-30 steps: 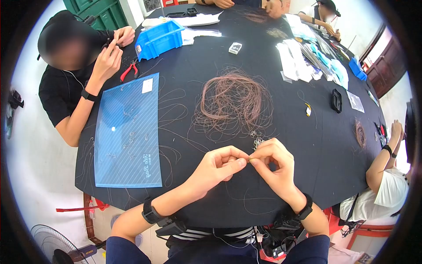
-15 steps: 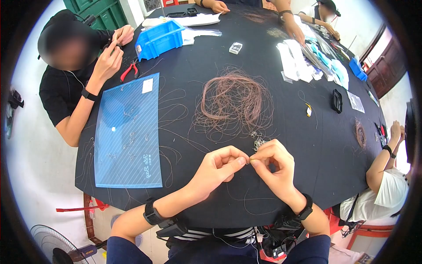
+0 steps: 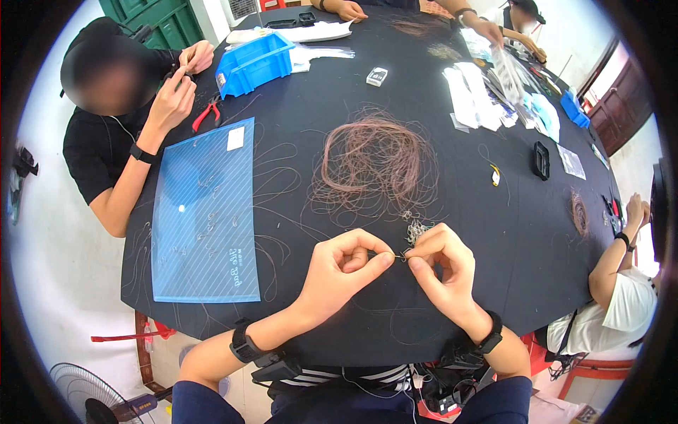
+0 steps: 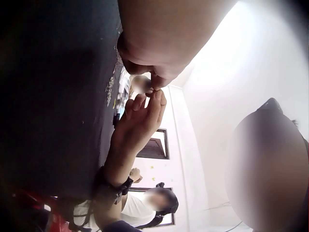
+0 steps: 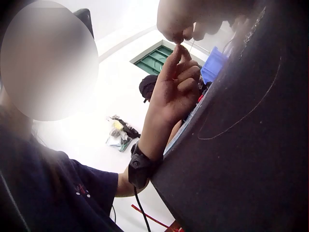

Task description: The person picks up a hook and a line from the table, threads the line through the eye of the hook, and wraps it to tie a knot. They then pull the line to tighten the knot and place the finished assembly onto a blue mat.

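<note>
In the head view my left hand [image 3: 337,272] and right hand [image 3: 446,265] meet above the near part of the table, fingertips a short gap apart. Between them runs a small thin metal hook [image 3: 400,256], pinched by thumb and forefinger on either side; its exact shape is too small to make out. A pile of small silvery hooks [image 3: 416,230] lies just beyond the right hand. Farther off spreads a large tangled coil of brown line [image 3: 378,162]. One thin line [image 3: 395,332] loops over the table below the hands.
Left of me a blue file bag [image 3: 205,268] carries several hooks with lines. Beyond it are red pliers [image 3: 207,115], a blue bin [image 3: 256,65] and a small box [image 3: 377,77]. Plastic packets [image 3: 470,95] and a black tray [image 3: 541,162] lie right. Other people sit around the table.
My left fingertips have drawn slightly away from the right ones, showing more of the hook between them. Across the table, another person's hand has reached to the packets and lifts one.
</note>
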The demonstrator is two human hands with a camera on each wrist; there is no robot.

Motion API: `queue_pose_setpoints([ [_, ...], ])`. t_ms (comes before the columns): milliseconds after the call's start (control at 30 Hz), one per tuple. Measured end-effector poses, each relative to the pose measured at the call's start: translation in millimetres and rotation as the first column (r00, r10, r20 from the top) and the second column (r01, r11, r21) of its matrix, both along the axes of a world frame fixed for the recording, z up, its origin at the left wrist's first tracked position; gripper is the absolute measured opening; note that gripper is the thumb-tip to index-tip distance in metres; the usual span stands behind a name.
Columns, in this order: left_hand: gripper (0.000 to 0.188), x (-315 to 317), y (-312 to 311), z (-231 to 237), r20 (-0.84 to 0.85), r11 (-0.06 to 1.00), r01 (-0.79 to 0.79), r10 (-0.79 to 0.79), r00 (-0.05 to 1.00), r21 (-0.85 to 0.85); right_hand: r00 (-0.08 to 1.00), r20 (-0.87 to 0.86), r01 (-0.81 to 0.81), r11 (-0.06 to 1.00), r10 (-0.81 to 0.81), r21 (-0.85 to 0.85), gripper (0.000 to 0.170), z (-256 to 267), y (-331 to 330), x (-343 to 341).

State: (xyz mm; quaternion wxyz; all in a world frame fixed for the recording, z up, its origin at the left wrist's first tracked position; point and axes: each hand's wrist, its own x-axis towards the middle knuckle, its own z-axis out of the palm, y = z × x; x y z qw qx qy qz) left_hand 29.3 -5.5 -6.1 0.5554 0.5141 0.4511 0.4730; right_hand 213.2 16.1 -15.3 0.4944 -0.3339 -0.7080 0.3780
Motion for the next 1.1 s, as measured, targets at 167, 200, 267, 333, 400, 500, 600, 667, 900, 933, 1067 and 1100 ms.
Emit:
queue_pose_setpoints([
  [167, 0.008, -1.2, 0.4, -0.4, -0.043, 0.998, -0.059, 0.060, 0.997, 0.031, 1.000, -0.022, -0.017, 0.998, 0.016, -0.067, 0.007, 0.9, -0.5, -0.1],
  [200, 0.008, -1.5, 0.7, -1.0, -0.056, 0.997, -0.062, 0.065, 0.996, 0.041, 1.000, -0.018, -0.011, 0.998, 0.009, -0.069, 0.006, 1.4, -0.5, -0.5],
  [267, 0.008, -1.8, 0.3, 0.9, -0.089, 0.997, -0.056, 0.061, 0.994, 0.061, 1.000, -0.021, -0.014, 0.997, 0.012, -0.080, 0.006, 2.2, -0.6, -0.3],
  [333, 0.008, -1.5, 0.2, 2.6, -0.116, 0.995, -0.057, 0.066, 0.991, 0.083, 0.999, -0.037, -0.033, 0.995, 0.029, -0.096, 0.006, 3.0, -0.8, 0.9],
  [400, 0.007, -1.3, 0.0, 3.7, -0.136, 0.992, -0.068, 0.082, 0.987, 0.107, 0.990, -0.136, -0.042, 0.994, 0.028, -0.100, 0.006, 0.1, -3.0, 1.4],
  [500, 0.007, -1.4, -1.1, 5.5, -0.129, 0.985, -0.082, 0.101, 0.986, 0.149, 0.975, -0.216, -0.108, 0.959, 0.051, -0.261, 0.007, 7.2, -6.4, -1.3],
  [600, 0.006, -0.4, -1.4, 4.9, -0.097, 0.965, -0.165, 0.187, 0.977, 0.202, 0.951, -0.091, -0.297, 0.788, 0.296, -0.539, 0.025, 14.4, -4.4, 0.3],
  [667, 0.006, -1.9, 0.6, 2.3, -0.077, 0.952, -0.212, 0.233, 0.969, 0.223, 0.858, -0.065, -0.428, 0.639, 0.509, -0.640, 0.042, 12.2, -4.5, -5.1],
  [900, 0.006, -5.2, 3.9, 4.1, -0.098, 0.922, -0.276, 0.312, 0.945, 0.270, 0.703, -0.307, -0.636, 0.376, 0.641, -0.674, 0.027, 20.0, -2.1, 5.7],
  [933, 0.006, -5.2, 4.0, 3.8, -0.094, 0.925, -0.274, 0.307, 0.947, 0.264, 0.771, -0.317, -0.607, 0.488, 0.552, -0.628, 0.033, 23.6, -3.0, 7.7],
  [1067, 0.006, -5.1, 4.1, 1.8, -0.047, 0.938, -0.266, 0.283, 0.958, 0.225, 0.835, -0.465, -0.497, 0.765, 0.293, -0.409, 0.038, 12.7, 4.4, 12.4],
  [1100, 0.006, -5.2, 4.2, 1.8, -0.005, 0.950, -0.276, 0.280, 0.960, 0.147, 0.840, -0.475, -0.462, 0.807, 0.264, -0.369, 0.038, 13.1, 6.1, 13.7],
])
